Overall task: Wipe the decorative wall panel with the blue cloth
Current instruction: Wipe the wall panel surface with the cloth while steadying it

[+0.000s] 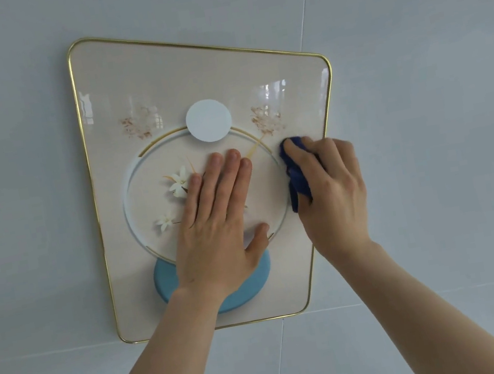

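While the left hand [219,223] lies flat and open on the wall panel [176,78], palm pressed over the ring drawn in its middle, the right hand [329,186] is clenched round the blue cloth [296,175] and has it bunched against the panel's right side, just inside the gold rim [328,103]. So this looks like the wiping step itself, under way: one hand steadies, the other scrubs. The cloth sits beside the ring's right edge, below the pale pink flower print [265,119], and only a dark fold of it shows past the fingers. A white disc [208,120] sits higher up, and a blue disc [169,276] pokes out from under the left wrist. Glare streaks the upper part, so how clean that glossy face is, nobody can tell from here. Next, by my reckoning, the cloth has to travel, up toward the top corners and across the centre, and that calls for the left hand to shift off the patch it covers. Steady pressure seems wise, since the panel hangs on the tiled wall [406,16].
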Action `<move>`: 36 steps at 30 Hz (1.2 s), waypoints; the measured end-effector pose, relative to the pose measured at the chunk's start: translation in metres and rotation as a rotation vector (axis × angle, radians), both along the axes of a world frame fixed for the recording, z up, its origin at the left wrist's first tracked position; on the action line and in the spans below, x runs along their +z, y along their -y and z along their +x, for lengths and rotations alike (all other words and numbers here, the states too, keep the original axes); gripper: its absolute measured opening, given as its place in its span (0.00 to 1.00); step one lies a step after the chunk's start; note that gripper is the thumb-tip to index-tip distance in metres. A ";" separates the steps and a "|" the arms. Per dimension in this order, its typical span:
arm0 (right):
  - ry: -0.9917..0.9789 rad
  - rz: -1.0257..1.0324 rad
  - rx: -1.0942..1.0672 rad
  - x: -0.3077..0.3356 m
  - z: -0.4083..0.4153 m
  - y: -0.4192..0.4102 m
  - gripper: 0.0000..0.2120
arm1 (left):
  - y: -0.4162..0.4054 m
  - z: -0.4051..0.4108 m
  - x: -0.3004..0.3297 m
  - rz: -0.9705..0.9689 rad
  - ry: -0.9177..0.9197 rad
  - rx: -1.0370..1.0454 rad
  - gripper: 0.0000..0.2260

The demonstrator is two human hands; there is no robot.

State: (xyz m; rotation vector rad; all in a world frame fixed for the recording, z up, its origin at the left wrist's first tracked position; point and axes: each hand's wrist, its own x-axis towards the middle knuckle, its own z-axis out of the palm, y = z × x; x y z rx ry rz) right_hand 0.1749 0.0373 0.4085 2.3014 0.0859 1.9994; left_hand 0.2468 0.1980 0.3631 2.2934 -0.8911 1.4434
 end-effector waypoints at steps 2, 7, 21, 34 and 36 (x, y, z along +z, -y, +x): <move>-0.057 -0.046 -0.001 -0.020 -0.006 0.004 0.15 | 0.001 -0.001 0.001 0.000 -0.012 -0.003 0.42; -0.203 -0.041 0.017 -0.036 -0.024 0.005 0.16 | 0.001 -0.008 0.003 -0.007 -0.044 -0.009 0.43; -0.071 -0.186 0.076 0.057 0.008 -0.021 0.13 | -0.010 -0.008 0.018 -0.022 -0.067 -0.024 0.51; 0.069 0.047 0.088 0.066 0.020 -0.028 0.16 | -0.012 -0.002 0.016 -0.006 -0.055 -0.041 0.50; 0.047 0.000 0.096 0.065 0.017 -0.029 0.15 | -0.010 -0.002 0.016 -0.020 -0.063 -0.049 0.50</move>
